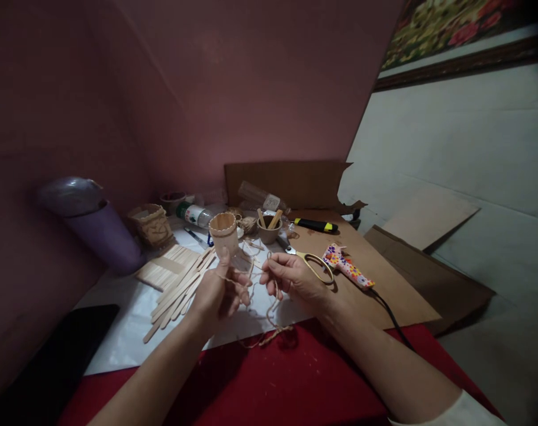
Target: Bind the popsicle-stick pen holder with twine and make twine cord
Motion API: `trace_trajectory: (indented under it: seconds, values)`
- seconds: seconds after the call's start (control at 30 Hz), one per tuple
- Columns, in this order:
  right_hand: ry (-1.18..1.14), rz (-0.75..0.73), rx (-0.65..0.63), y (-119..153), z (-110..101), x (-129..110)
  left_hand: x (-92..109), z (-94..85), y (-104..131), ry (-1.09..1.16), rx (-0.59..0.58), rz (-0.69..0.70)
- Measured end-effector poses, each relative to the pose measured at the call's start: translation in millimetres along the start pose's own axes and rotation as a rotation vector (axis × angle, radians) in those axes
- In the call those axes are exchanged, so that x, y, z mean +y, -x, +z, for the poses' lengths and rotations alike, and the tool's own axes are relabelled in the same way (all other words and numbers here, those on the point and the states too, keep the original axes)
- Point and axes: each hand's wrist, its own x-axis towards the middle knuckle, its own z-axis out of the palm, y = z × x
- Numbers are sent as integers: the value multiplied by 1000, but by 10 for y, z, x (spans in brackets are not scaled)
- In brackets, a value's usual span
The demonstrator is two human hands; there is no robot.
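My left hand (224,291) is partly curled, thumb raised, with a strand of jute twine (275,336) running across its fingers. Thumb and forefinger of my right hand (290,277) pinch the same kind of twine, which forms a small loop above the fingertips. Loose twine ends dangle below both hands over the red cloth. Just beyond my left thumb stands a small pale cup (224,234) with a braided rim. Gold-handled scissors (315,267) lie right beside my right hand.
Wooden craft sticks (180,293) lie on white paper at left. A patterned glue gun (346,266) and a yellow-black cutter (315,225) rest on cardboard at right. Behind are plastic bottles (193,214), a pot holding sticks (269,229) and a decorated basket (151,225). A purple container (102,234) leans far left.
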Motion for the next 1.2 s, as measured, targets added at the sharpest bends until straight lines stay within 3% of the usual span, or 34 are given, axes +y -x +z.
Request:
trace_trajectory:
  seconds: [0.1,0.17,0.47,0.8,1.03,1.2]
  values:
    - [2,19,-6,-1,-3,9,2,-93,-87,131,-99,-230]
    - [-21,27,-6,5,1,0,-3,-132,-120,198,-143,-306]
    - [-203,-4,28,17,-36,-47,45,-158,-95,257,-198,-282]
    - [-138,-33,76,-5,-44,-35,8,-64,-22,127,-266,-159]
    - [-67,-26,102,-4,-16,-19,-6,-19,6,-148,-131,29]
    - [-23,-33,145,-11,-12,-4,-22,43,57,-313,-180,193]
